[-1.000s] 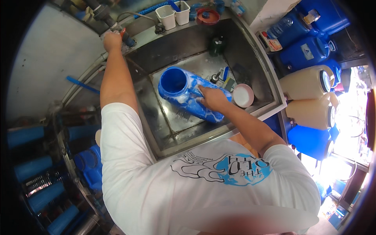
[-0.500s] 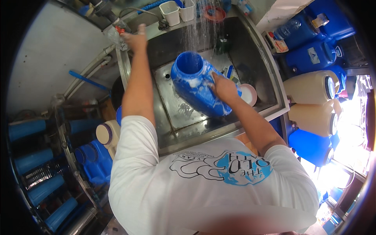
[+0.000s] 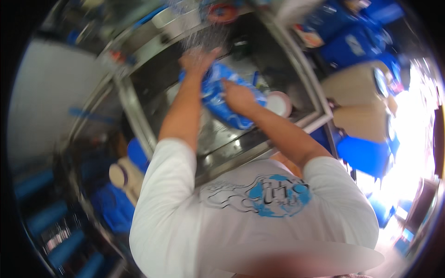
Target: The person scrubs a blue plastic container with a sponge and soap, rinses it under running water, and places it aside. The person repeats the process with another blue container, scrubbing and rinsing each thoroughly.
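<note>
Blue container (image 3: pixel 221 109): it was slanted within the metal sink (image 3: pixel 130 104), mouth end up toward the far left, base toward the near right, whitish suds streaking its side; whether it rested on the bottom could not be told.
Right hand (image 3: pixel 238 98): it grasped the container along its upper side, fingers bent inward; blur hid the exact grip.
Left hand (image 3: pixel 197 61): it was released, fingers spread, beneath the falling water and just by the container's mouth, which it largely covered; contact between them was unclear.
Water (image 3: pixel 197 39): a loose stream of drops fell from the far edge onto the left hand.
Bowl (image 3: pixel 278 104): pale inside with a pinkish rim, it sat in the sink just right of the container's base.
Far ledge: white tubs (image 3: pixel 178 21) stood near a red round dish (image 3: pixel 222 13).
Right side: beige jugs (image 3: pixel 359 88) lay beside the sink, near blue drums (image 3: pixel 350 46).
</note>
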Available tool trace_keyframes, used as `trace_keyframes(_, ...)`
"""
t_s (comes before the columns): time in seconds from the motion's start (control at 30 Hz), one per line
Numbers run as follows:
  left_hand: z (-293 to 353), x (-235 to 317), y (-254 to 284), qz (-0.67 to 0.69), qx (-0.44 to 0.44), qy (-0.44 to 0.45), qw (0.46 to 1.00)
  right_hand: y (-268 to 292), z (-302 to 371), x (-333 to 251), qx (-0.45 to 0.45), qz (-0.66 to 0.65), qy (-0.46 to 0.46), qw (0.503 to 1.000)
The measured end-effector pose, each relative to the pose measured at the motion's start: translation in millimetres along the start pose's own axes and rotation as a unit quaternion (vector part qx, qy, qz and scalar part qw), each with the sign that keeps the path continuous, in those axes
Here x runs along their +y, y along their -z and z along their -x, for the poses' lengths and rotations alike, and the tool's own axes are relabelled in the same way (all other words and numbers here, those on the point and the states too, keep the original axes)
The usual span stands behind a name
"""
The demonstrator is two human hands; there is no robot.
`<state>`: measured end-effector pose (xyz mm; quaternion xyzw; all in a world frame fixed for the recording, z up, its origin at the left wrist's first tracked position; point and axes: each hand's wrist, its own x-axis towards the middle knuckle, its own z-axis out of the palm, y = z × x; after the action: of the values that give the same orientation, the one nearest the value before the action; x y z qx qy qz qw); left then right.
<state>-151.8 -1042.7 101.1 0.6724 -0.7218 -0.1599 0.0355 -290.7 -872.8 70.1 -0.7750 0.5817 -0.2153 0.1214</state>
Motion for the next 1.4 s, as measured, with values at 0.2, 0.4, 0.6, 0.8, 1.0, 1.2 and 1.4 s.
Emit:
trace_keyframes(0.2, -7, 9, 10, -0.063, -0.035, -0.048, 0.996, -24, -24, -4, -0.081, -0.103, -0.121, 0.984)
trace_keyframes(0.4, -2, 10, -6, -0.095, 0.186, -0.160, 0.965, 30, -37, -5, -0.127, -0.101, -0.144, 0.976)
trace_keyframes(0.6, 10, 16, -12, -0.123, 0.292, -0.201, 0.927, 44, -38, -4, -0.149, -0.090, -0.139, 0.975)
trace_keyframes(0.8, -67, -31, -12, -0.028, -0.093, -0.088, 0.991, 25, -20, -9, -0.156, -0.086, -0.096, 0.979)
trace_keyframes(1.0, -10, -59, -65, 0.325, 0.169, -0.056, 0.929, 34, -80, 23, -0.198, 0.011, -0.115, 0.973)
trace_keyframes(1.2, 83, -26, -55, 0.617, 0.106, 0.063, 0.777, -16, -224, -9, -0.291, 0.124, 0.046, 0.948)
trace_keyframes(1.4, 79, -38, -17, 0.690, 0.067, 0.064, 0.718, -49, -229, -14, -0.283, 0.137, 0.190, 0.930)
